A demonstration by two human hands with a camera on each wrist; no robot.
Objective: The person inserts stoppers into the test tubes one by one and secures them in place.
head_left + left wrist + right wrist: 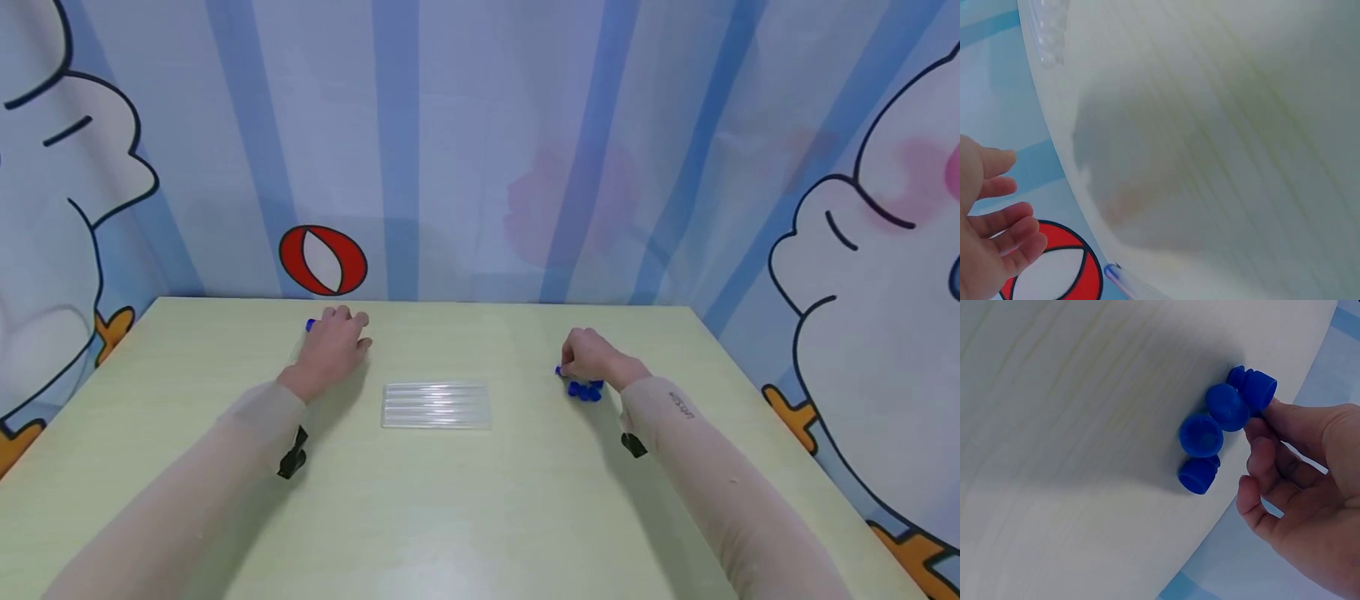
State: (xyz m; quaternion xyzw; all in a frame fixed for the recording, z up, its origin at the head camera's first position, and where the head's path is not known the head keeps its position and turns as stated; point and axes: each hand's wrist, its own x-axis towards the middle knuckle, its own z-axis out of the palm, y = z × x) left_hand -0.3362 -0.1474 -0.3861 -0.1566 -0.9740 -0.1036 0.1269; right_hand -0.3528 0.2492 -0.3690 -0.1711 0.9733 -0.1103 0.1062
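Note:
My right hand [596, 357] is at a small cluster of blue caps on the table's right side. In the right wrist view, its thumb and index finger pinch the edge of one blue cap [1259, 390], its other fingers curled below. Touching that one are more blue caps [1201, 435], some with the hollow end showing. My left hand [330, 346] hovers over the back left of the table, fingers loosely bent and holding nothing. Just beyond it shows a blue-ended clear tube [1124, 282], mostly hidden by the hand in the head view.
Between the hands lies a flat row of clear plastic tubes [437, 405] side by side. The pale wooden table [450, 517] ends at the back against a blue striped curtain [465, 150] with cartoon figures. Dark straps [293, 454] hang under both sleeves.

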